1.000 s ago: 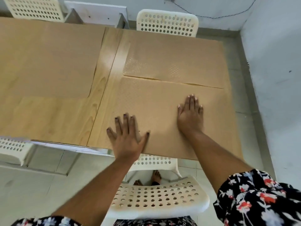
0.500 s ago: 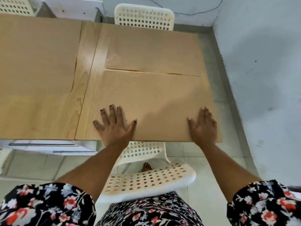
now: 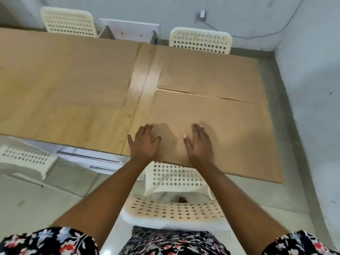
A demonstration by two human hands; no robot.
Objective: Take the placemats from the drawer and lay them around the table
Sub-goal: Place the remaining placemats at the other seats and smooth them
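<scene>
At lower centre, both flat, empty hands, left hand and right hand, smoothed the tan rectangular textured placemat on the wooden bench; next probably another mat.

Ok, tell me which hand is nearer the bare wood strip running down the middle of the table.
Left. The left hand lies at the near placemat's left edge, right beside the bare wood strip. The right hand rests further right, toward the mat's middle.

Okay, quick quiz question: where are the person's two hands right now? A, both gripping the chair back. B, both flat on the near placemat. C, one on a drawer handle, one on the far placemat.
B: the left hand and right hand lie open, side by side, on the near placemat at the table's edge.
</scene>
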